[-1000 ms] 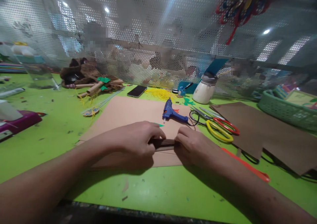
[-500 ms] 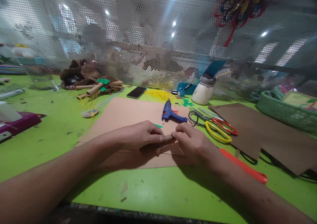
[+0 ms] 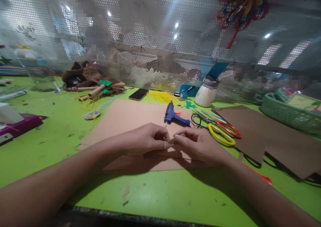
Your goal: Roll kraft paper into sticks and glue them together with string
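Note:
Between the fingertips of both hands is a small brown paper strip [image 3: 172, 141], folded or rolled; most of it is hidden by the fingers. My left hand [image 3: 146, 138] pinches its left end with thumb and forefinger. At the other end, my right hand [image 3: 198, 143] is closed on it the same way. Both hands are above a large sheet of brown paper [image 3: 125, 116] lying on the green table. Just beyond them on that sheet rests a blue glue gun [image 3: 173, 115], its nozzle pointing away.
Scissors with yellow and red handles [image 3: 222, 136] lie right of my right hand. Dark brown cardboard [image 3: 271, 136] and a green basket [image 3: 288, 111] are farther right. A phone [image 3: 138, 94], yellow shreds [image 3: 162, 97] and a white jar [image 3: 207, 93] stand along the back. My right forearm partly covers an orange tool [image 3: 263, 177].
My fingers have shifted along the paper strip, and less of it shows. My right forearm has swung to cover more of the orange tool. The glue gun stays put.

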{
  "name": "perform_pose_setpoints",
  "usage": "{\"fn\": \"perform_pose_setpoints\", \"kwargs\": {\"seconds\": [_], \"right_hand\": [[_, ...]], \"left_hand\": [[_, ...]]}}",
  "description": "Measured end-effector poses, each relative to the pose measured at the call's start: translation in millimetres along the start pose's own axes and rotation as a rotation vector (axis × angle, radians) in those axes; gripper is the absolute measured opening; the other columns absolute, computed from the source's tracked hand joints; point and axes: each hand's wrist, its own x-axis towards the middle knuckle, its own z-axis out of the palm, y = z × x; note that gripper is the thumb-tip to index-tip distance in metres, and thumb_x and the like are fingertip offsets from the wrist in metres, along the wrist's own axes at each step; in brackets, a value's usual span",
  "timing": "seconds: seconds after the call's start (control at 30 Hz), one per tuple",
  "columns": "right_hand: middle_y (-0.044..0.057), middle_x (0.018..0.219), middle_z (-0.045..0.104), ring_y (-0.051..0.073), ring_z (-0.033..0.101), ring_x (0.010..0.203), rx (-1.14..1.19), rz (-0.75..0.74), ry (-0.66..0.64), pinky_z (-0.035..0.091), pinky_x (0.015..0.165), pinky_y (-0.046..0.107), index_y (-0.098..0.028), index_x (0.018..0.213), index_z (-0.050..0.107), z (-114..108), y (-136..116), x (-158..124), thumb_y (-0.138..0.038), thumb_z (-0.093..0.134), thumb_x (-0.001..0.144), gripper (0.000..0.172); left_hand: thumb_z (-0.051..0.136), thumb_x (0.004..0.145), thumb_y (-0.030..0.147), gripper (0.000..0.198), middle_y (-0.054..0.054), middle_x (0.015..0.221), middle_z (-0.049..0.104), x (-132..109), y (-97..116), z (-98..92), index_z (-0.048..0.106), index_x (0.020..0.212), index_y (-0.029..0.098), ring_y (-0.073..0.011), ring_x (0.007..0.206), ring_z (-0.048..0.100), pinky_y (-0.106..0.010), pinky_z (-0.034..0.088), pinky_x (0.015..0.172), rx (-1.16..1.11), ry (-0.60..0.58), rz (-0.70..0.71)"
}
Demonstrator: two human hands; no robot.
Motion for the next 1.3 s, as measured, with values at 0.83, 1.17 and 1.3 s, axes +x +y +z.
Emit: {"fn": "perform_pose_setpoints", "kwargs": {"seconds": [0.83,1.17,1.3], "right_hand": [[0.005,0.076,0.070,0.017,0.061,0.072,0.066,-0.117,0.061,0.048,0.066,0.030,-0.019,0.081,0.075,-7.9,-2.1,-3.2,-0.026,0.063,0.080,0.014],[0.001,0.059,0.056,0.012,0.045,0.056,0.058,0.050,0.162,0.035,0.052,0.025,-0.014,0.065,0.069,-8.8,6.4,-1.7,-0.034,0.064,0.076,0.023],[0.000,0.057,0.055,0.012,0.044,0.056,0.134,0.126,0.135,0.033,0.054,0.025,-0.014,0.063,0.066,-7.7,11.7,1.4,-0.038,0.064,0.076,0.028]], "left_hand": [[0.050,0.087,0.025,0.022,-0.002,0.074,0.065,-7.6,5.1,14.2,0.069,0.094,0.016,-0.0111,0.064,0.053,-0.021,0.034,0.059,0.517,0.380,0.370],[0.052,0.076,0.022,0.018,0.001,0.065,0.061,-4.9,2.2,-3.0,0.068,0.082,0.018,-0.0103,0.057,0.049,-0.020,0.031,0.051,0.538,0.245,0.126],[0.051,0.072,0.021,0.014,0.003,0.061,0.056,-4.0,-3.2,-8.2,0.064,0.077,0.018,-0.0097,0.056,0.045,-0.020,0.030,0.050,0.467,0.155,0.068]]}}
